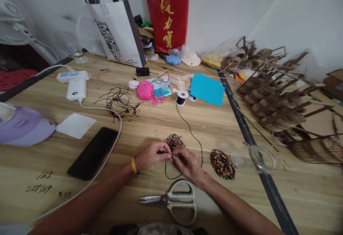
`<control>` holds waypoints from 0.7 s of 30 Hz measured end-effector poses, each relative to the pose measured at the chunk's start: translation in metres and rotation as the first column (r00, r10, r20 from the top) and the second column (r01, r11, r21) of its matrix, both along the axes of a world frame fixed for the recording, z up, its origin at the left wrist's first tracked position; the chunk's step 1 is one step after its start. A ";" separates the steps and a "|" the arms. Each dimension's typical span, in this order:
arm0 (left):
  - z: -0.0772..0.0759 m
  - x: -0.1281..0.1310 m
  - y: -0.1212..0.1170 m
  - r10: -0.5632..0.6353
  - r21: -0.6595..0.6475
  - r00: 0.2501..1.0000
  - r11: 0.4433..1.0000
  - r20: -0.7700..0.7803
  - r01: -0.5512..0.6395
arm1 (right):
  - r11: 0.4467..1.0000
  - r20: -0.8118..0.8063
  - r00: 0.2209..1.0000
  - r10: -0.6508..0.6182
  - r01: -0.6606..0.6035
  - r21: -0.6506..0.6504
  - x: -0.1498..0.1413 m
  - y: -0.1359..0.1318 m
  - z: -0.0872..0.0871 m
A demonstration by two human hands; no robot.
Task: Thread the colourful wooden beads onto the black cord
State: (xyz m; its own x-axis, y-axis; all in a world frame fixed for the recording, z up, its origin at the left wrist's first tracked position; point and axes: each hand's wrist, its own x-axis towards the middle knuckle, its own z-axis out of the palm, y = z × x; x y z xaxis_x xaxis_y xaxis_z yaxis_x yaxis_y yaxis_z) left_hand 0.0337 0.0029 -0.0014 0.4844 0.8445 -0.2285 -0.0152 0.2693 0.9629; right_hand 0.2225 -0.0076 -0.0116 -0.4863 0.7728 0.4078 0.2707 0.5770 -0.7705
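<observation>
My left hand (pixel 157 154) and my right hand (pixel 189 165) meet fingertip to fingertip above the table, both pinching a thin black cord (pixel 193 135). That cord runs from a white spool (pixel 181 98), curves down past my right hand and loops below the fingers. Right behind my fingertips lies a pile of small multicoloured beads (pixel 174 141). A coiled string of similar beads (pixel 223 164) rests to the right of my right hand. White-handled scissors (pixel 171 200) lie below the hands, blades toward the left. Whether a bead sits between my fingertips is too small to tell.
A black phone (pixel 93 153), a white power bank (pixel 76 88) with its cable and a tangle of black cords (pixel 120 103) lie left. Pink yarn (pixel 146 90) and blue sheets (pixel 207 89) are farther back. Woven baskets (pixel 278 103) crowd the right; clear rings (pixel 263 159) lie nearer.
</observation>
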 end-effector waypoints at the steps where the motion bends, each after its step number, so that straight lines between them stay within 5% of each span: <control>1: 0.000 0.000 0.000 0.004 -0.004 1.000 1.000 0.004 -0.004 | 1.000 -0.003 1.000 0.004 -0.004 -0.007 0.000 0.000 0.000; 21: -0.004 -0.003 0.001 -0.041 -0.004 0.999 0.999 -0.015 0.041 | 0.999 -0.012 1.000 -0.007 0.007 0.033 0.002 0.000 0.001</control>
State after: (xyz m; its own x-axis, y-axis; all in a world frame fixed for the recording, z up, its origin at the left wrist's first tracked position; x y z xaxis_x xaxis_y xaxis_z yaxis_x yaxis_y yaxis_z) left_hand 0.0307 0.0039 -0.0053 0.5151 0.8231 -0.2391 0.0104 0.2730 0.9620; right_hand 0.2243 -0.0072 -0.0107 -0.4756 0.7620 0.4395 0.2654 0.6006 -0.7542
